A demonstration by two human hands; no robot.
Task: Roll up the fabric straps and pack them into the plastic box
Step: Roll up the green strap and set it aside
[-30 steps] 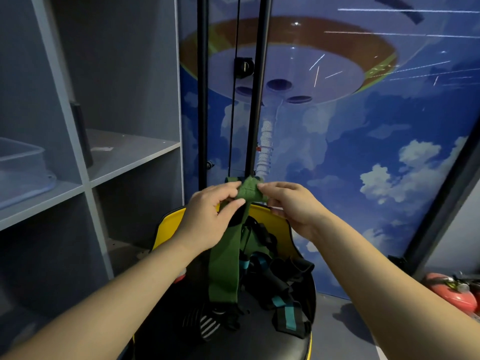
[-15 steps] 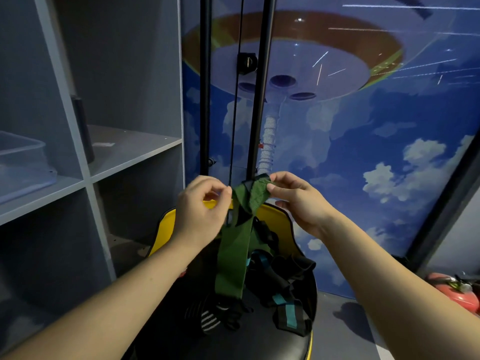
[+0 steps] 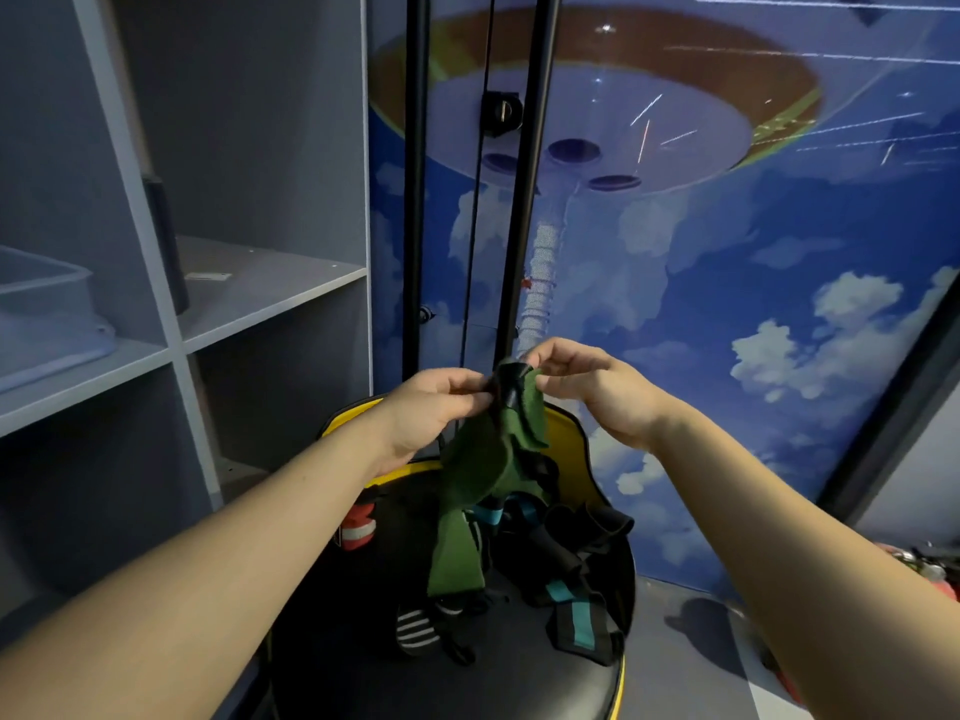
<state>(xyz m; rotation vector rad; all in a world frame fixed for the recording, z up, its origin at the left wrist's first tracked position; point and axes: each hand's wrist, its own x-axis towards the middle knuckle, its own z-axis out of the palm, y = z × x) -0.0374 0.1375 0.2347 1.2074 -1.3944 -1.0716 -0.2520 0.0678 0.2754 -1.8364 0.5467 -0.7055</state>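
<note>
Green fabric strap (image 3: 488,459) held up at chest height over a black round seat with yellow rim (image 3: 571,423), its top end pinched between both hands. Left hand (image 3: 431,413) closed on the strap's upper left edge, thumb and fingertips pressed together on the cloth. Right hand (image 3: 597,387) grips the upper right edge, thumb and forefinger pinched on a fold, other fingers curled loosely. A small dark patch shows at the strap's top between the two hands. Below the hands the strap bunches into loose folds, then hangs down in a flat band whose lower end reaches the pile on the seat. Pile of other straps (image 3: 566,563) lies on the seat: black ones with teal stripes to the right, a black-and-white striped piece (image 3: 415,628) at the front left. A red-and-white item (image 3: 357,527) sits at the seat's left edge, partly hidden by the left forearm. Clear plastic box (image 3: 47,314) rests on a shelf of the grey shelving unit (image 3: 171,350) at far left, well apart from the hands, only partly in frame; contents cannot be made out. Two black vertical poles (image 3: 415,200) stand behind the seat, in front of a wall mural of blue sky and clouds (image 3: 779,304). Red object at the lower right edge, too cut off to identify.
</note>
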